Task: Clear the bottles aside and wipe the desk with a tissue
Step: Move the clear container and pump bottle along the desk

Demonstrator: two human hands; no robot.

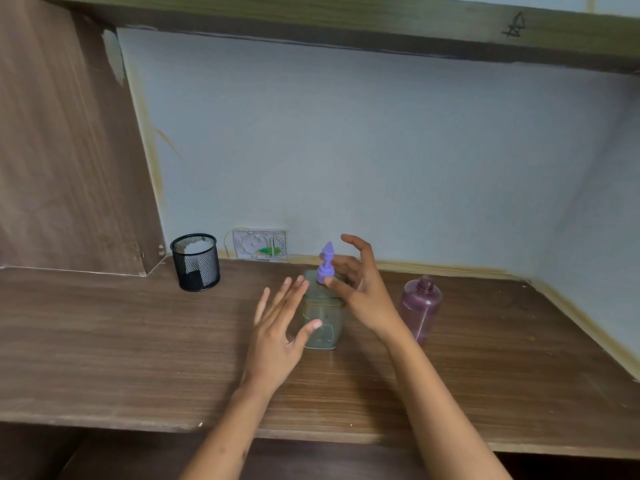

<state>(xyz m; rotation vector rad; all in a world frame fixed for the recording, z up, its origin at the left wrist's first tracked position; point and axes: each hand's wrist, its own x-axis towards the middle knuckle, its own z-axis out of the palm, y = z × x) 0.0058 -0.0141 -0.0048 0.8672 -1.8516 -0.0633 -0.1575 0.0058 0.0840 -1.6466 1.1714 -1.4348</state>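
Note:
A clear square pump bottle (323, 323) with a purple pump head stands upright in the middle of the wooden desk (138, 341). My left hand (280, 327) is open at its left side, fingers spread, the thumb in front of the bottle. My right hand (360, 282) is open at its right, fingers curved around the pump neck; I cannot tell whether they touch it. A purple bottle (420, 308) without a cap stands upright just right of my right wrist. In a black mesh cup (196, 263) at the back left sits a white tissue (197, 249).
A wooden side panel (69, 150) closes the left, with a step at its foot. The wall (346, 150) runs behind and along the right. A wall socket plate (259, 244) sits behind the pump bottle. A shelf (346, 19) hangs overhead.

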